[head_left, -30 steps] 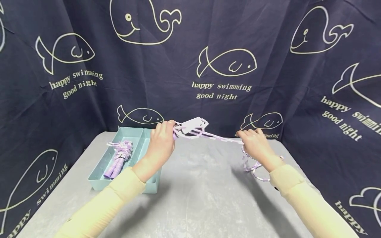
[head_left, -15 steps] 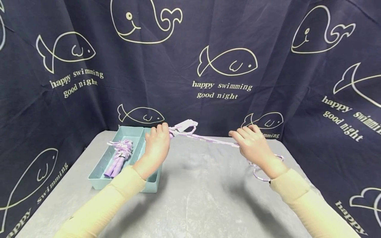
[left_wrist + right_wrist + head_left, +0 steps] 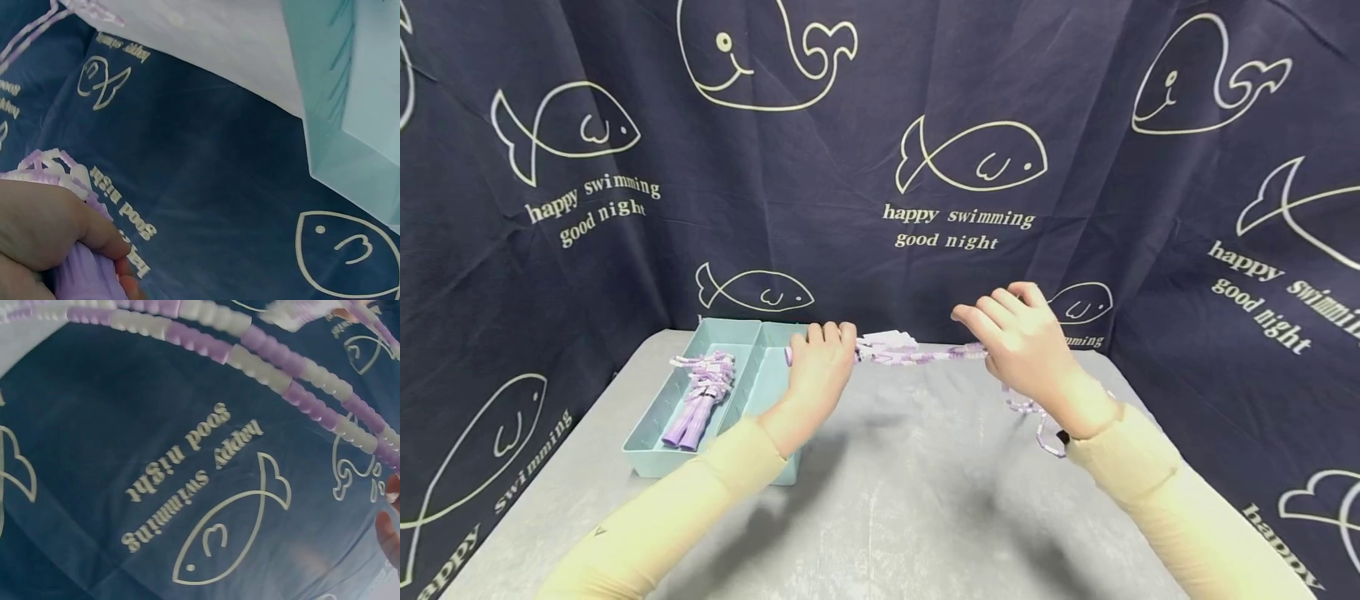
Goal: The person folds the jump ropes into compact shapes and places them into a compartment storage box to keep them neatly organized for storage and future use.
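Observation:
A purple and white beaded jump rope (image 3: 925,357) is stretched in the air between both hands. My left hand (image 3: 823,362) grips its bundled end; a ribbed purple handle (image 3: 87,275) shows below the fingers in the left wrist view. A white tag (image 3: 889,339) sticks out just right of that hand. Farther right, my right hand (image 3: 1026,350) holds the rope with curled fingers, and loose beaded loops (image 3: 1048,437) hang beneath it. In the right wrist view two beaded strands run to the fingertips (image 3: 389,537) at the right edge.
A light teal two-compartment tray (image 3: 646,462) stands on the left of the grey table (image 3: 895,508). Another bundled jump rope (image 3: 700,400) lies in its left compartment, handles toward me. Dark blue curtain (image 3: 850,192) with fish drawings encloses the table behind and at both sides.
My right hand has moved left and slightly up, shortening the stretch of rope between the hands. My left hand went slightly left, then back right and down.

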The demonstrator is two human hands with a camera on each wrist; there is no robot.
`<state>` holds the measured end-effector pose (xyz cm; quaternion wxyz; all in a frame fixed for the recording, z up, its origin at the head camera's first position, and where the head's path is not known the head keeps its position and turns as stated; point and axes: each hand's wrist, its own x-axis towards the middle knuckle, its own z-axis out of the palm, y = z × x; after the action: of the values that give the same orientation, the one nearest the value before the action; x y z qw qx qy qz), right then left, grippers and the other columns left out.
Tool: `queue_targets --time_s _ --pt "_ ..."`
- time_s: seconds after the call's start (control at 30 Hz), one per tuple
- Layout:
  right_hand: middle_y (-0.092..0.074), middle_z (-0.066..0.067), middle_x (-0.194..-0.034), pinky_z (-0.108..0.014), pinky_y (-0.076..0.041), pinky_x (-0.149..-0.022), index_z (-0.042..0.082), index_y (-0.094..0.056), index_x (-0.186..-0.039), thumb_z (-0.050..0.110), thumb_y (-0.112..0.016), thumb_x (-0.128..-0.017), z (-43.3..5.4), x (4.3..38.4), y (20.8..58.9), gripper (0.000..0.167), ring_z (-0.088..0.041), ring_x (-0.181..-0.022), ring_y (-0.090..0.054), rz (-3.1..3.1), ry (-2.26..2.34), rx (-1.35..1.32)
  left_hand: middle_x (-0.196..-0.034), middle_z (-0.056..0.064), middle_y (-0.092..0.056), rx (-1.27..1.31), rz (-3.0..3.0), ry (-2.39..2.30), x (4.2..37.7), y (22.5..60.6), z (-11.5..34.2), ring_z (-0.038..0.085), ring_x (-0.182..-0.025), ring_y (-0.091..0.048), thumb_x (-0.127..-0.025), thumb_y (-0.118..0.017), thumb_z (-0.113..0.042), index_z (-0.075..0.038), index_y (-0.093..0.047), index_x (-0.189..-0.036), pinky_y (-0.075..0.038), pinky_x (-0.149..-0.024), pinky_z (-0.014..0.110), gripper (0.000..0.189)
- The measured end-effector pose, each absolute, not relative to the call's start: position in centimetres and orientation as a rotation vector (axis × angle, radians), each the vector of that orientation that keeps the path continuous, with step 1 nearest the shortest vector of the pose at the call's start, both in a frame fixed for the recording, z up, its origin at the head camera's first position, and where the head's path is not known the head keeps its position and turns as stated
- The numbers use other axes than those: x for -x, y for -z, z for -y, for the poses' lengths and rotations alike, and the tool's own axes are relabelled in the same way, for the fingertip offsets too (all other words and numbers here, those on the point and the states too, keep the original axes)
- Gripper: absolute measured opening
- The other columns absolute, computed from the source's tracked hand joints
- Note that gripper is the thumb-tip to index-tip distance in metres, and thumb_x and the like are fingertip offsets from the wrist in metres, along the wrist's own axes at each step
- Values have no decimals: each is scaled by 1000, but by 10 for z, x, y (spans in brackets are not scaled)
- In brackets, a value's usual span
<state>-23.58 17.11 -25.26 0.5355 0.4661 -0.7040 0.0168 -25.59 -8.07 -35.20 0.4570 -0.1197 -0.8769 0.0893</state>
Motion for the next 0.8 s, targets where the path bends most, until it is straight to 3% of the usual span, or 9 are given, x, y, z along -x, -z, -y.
queue_targets --time_s 0.1,0.2,0.3,0.57,0.8 --pt "-57 -7 -71 -48 -41 -72 2 -61 -95 -4 -37 -85 -167 233 241 27 -26 -59 -47 1706 -38 -1081 -72 9 -52 402 2184 -266 254 353 75 27 -68 -51 -89 -30 -6 -7 -51 -92 -34 -53 37 21" --pt "-61 -9 -74 -48 -40 -72 1 -61 -97 -6 -30 -75 -167 233 231 39 -27 -60 -48 1748 -33 -1044 -75 8 -52 529 2176 -279 252 354 71 27 -71 -50 -91 -25 -4 -8 -51 -93 -34 -57 37 26" --pt "-63 -10 -76 -47 -39 -73 1 -61 -100 -7 -32 -69 -170 235 224 43 -27 -61 -50 1795 -22 -1010 -78 7 -51 658 2131 -284 251 354 67 26 -73 -49 -92 -19 -2 -8 -52 -94 -35 -61 36 34" --pt "-59 -8 -70 -45 -39 -72 2 -60 -101 -10 -43 -77 -177 247 219 32 -25 -61 -51 1871 -7 -935 -82 3 -51 873 1932 -359 244 354 62 22 -76 -48 -91 -15 2 -14 -50 -89 -35 -63 36 38" --pt "-61 -9 -71 -44 -39 -70 3 -58 -102 -11 -47 -78 -182 261 220 31 -26 -63 -54 1893 -39 -881 -81 2 -49 928 1883 -312 236 350 55 21 -74 -46 -87 -22 3 -17 -49 -89 -35 -64 37 35"
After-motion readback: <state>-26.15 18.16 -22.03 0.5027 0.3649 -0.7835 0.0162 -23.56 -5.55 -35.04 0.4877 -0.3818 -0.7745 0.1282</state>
